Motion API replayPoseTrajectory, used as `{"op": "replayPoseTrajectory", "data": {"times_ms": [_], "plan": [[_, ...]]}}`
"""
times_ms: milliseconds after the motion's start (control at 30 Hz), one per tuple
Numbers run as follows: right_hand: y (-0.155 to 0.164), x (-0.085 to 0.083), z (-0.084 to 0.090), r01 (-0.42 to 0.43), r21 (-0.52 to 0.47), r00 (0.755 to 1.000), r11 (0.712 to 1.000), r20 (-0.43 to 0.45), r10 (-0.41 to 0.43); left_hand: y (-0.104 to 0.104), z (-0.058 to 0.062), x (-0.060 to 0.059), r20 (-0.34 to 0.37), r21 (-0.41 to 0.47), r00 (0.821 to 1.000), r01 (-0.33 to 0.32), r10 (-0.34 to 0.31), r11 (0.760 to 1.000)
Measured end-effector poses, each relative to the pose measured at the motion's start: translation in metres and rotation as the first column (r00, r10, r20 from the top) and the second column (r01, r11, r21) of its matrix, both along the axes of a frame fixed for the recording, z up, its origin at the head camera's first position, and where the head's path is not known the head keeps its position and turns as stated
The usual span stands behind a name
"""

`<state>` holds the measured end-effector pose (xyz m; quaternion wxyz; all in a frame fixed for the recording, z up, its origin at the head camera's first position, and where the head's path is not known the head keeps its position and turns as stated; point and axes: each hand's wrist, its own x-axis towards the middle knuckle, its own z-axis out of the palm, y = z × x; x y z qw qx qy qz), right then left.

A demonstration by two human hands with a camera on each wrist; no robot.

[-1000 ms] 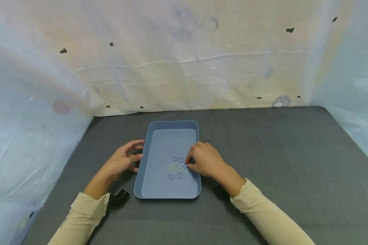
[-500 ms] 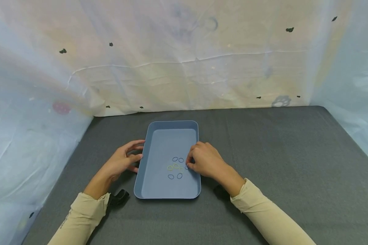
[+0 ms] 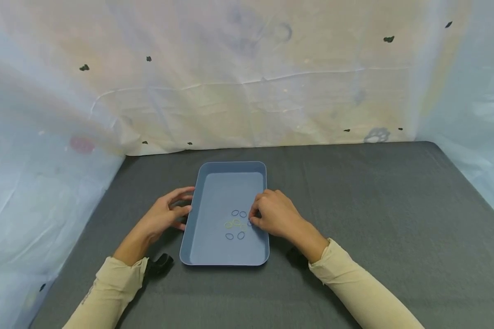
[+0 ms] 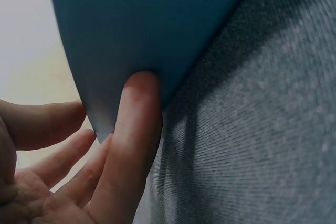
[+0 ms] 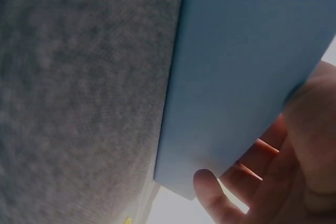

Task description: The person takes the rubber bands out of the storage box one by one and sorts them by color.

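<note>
A shallow blue tray [image 3: 230,256] stands on the table. On its floor lie several thin rings that look like small rubber bands: dark blue ones [image 3: 229,236] in two pairs and yellow ones [image 3: 228,225] between them. My right hand [image 3: 277,214] reaches over the tray's right wall, thumb and index curled together at one more dark blue rubber band [image 3: 249,223], partly hidden by the fingertips. My left hand [image 3: 163,215] rests its fingers against the outside of the left wall. In the left wrist view a fingertip [image 4: 140,85] presses on that wall. The wall hides the bands in both wrist views.
A dark grey cloth [image 3: 374,228] covers the table. Pale patterned sheeting [image 3: 247,91] hangs behind and along both sides. A black strap [image 3: 160,265] hangs by the left cuff.
The dark blue band at my right fingertips has shifted very slightly, and the fingers there have moved a little. My left hand, the tray and the other bands keep their places.
</note>
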<state>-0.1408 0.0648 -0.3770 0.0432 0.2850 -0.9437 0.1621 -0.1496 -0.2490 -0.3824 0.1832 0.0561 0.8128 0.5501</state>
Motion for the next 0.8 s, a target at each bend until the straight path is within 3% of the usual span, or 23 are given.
{"op": "replayPoseTrajectory", "data": {"times_ms": [800], "plan": [[0.009,-0.004,0.01,0.003,-0.036,0.999,0.999,0.033,-0.002,0.0,0.002,-0.001,0.003,-0.003,1.0,0.009,-0.009,1.0]]}}
